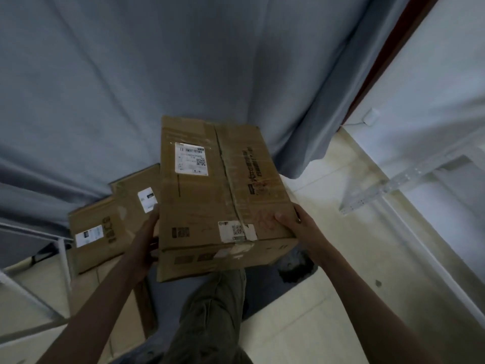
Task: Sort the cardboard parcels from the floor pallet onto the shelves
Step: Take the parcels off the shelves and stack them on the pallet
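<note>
A: Where is the box?

B: The cardboard box (223,190) is up in the air in front of the person, held between both hands, its long side running away from the body. Its top is taped down the middle seam, with a white label (191,158) on the far left part and a smaller sticker (237,230) by the near edge.

A: And the hands?

B: The left hand (147,240) lies flat against the box's left side near the close corner, fingers straight along the cardboard. The right hand (294,227) grips the near right corner, with the thumb pressed on the top face; its fingers go round the side, out of view. So the box sits between them, each hand at one near corner.

A: What lies under it?

B: Just left of the held box and lower, two more boxes rest close together: one (136,195) partly hidden behind the held box, and another (97,232) further left, each with a white label. Below the box, the person's leg in olive trousers (212,311) stands over a dark mat (265,287) on the pale tiled floor (301,324).

A: Around all that?

B: A grey-blue curtain (157,74) hangs behind, reaching the floor. A white metal shelf frame (372,193) stands on the right, and part of another frame (63,258) shows at the left edge.
</note>
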Tool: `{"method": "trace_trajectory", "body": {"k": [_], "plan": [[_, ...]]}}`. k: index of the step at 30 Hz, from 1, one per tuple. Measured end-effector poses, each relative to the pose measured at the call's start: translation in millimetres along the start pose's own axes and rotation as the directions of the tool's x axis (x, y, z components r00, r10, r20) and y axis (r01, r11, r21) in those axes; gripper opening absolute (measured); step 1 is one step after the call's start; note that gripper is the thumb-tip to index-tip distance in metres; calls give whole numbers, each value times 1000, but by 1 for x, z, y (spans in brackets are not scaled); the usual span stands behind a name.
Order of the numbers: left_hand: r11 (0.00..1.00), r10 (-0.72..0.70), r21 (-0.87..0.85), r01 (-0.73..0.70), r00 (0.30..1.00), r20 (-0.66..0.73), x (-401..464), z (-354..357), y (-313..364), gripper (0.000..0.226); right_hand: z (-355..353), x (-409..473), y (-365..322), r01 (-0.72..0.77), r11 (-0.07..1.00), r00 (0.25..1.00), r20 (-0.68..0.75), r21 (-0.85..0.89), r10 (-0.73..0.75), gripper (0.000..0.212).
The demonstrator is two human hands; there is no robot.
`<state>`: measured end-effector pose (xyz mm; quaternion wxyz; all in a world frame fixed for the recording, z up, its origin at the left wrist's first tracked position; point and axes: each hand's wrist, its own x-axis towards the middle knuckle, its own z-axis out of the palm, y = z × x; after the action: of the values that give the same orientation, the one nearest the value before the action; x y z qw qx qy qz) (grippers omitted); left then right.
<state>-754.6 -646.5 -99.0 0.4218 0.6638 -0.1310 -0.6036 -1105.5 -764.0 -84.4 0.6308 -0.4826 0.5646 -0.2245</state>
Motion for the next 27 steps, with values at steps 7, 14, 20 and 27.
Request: {"method": "trace_trajectory", "body": {"k": [7, 14, 20, 27], "plan": [[995, -101, -19, 101, 995, -8, 65, 17, 65, 75, -15, 90, -67, -97, 995, 995, 38, 39, 95, 55], [998, 13, 65, -2, 987, -158, 98, 67, 99, 36, -45, 131, -95, -163, 986, 986, -37, -23, 162, 66], [970, -226, 64, 234, 967, -121, 149, 118, 112, 75, -75, 194, -68, -219, 975, 975, -28, -42, 218, 39], [890, -388, 202, 410, 911, -141, 284, 164, 85, 87, -102, 346, -1, -315, 942, 946, 34, -117, 321, 32]]}}
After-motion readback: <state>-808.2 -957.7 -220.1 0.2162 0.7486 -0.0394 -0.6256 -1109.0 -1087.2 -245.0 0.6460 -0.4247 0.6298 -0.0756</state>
